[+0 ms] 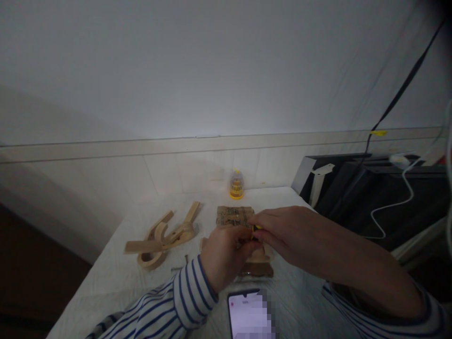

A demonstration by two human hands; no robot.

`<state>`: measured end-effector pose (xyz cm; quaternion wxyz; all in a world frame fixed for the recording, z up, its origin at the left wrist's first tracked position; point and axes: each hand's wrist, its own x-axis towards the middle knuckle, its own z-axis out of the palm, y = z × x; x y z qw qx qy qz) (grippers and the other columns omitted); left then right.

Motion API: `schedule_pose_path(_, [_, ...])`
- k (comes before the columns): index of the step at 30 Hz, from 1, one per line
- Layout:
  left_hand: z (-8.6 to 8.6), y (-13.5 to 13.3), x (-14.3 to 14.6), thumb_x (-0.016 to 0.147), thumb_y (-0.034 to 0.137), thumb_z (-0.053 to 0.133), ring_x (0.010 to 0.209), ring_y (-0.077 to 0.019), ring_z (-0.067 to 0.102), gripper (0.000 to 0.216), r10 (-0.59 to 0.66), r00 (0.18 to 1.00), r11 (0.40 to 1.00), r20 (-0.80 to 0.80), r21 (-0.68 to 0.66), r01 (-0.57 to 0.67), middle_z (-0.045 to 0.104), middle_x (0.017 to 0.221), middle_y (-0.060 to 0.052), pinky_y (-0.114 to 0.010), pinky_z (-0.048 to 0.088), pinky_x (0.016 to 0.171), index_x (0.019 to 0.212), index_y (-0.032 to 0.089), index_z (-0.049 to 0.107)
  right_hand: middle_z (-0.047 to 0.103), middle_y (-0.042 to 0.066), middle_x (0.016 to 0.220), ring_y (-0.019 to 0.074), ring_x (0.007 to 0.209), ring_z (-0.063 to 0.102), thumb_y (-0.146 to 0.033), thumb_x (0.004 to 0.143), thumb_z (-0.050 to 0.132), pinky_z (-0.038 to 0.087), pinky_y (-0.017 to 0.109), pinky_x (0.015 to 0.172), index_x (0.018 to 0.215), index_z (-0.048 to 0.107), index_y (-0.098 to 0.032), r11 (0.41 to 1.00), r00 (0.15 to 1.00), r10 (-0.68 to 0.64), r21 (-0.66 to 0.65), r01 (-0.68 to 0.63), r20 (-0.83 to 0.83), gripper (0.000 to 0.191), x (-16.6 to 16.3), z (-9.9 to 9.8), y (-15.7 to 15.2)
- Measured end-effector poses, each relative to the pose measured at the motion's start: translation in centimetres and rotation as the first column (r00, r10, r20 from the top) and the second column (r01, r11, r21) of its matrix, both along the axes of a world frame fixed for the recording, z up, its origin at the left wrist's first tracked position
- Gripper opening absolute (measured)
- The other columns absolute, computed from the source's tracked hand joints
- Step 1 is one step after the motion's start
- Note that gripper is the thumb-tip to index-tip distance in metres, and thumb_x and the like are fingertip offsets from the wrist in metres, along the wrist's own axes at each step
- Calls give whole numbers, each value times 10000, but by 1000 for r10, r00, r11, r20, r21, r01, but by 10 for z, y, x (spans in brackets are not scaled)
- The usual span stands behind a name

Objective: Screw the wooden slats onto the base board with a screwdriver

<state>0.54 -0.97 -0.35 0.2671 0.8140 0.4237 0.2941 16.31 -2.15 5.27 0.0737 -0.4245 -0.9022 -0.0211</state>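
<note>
My left hand (226, 256) and my right hand (282, 233) meet over the middle of a white table (116, 278). Both are closed in a pinch around a small yellow-and-black item (254, 229) that I cannot make out. Under the hands lie pale wooden pieces (257, 263), mostly hidden. A flat brown printed sheet (233, 215) lies just beyond the fingers. To the left rests an assembled wooden shape with curved arms (162, 234). Two small screws (181, 263) lie near my left wrist.
A small yellow-based container (236, 184) stands at the table's back edge by the tiled wall. A phone (250, 314) with a lit screen lies at the near edge. Black equipment (370, 193) with a white cable (406, 188) sits to the right.
</note>
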Motion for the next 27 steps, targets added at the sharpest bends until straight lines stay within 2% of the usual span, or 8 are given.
schedule_pose_path(18, [2,2,-1,800,214,552,630,-125,596,142,-100,995,995,20,0,100,685,760,0,-200,407,608,878,211,670,601,2,679,144,578,547,-143,789,472,310,266,492,735,540,-196,997,997,-41,73,36,61,101,0,-6,1])
schedule_pose_path(27, [-1,4,-2,813,184,518,717,-137,609,159,-120,992,992,32,-41,121,681,796,-7,-200,402,601,886,195,659,609,25,710,150,590,546,-118,776,469,292,272,487,763,544,-177,993,990,-90,90,80,112,96,-7,-3,-1])
